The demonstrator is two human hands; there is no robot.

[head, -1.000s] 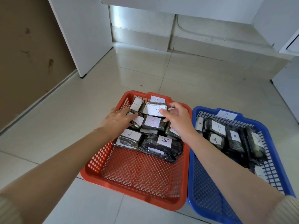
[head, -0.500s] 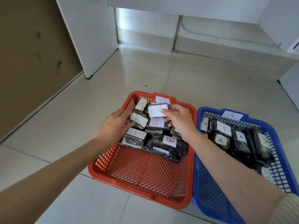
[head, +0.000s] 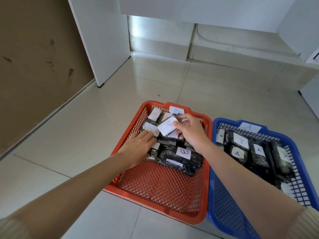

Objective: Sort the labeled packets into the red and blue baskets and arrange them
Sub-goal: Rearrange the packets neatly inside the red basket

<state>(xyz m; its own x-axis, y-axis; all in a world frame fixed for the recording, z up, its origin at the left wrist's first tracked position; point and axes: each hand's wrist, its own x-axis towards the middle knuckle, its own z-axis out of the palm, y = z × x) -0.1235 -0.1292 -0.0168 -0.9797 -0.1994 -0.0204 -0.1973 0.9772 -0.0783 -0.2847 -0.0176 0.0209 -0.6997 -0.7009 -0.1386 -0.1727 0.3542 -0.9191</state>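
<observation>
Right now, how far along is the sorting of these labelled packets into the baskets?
Done: black wrapped A packets lie in the blue plastic basket, B packets in the red plastic basket; none shows on the floor. In hand: the right hand pinches one tilted B-labelled packet above the pile, the left hand rests on others. Left: straightening the jumbled B pile.
</observation>
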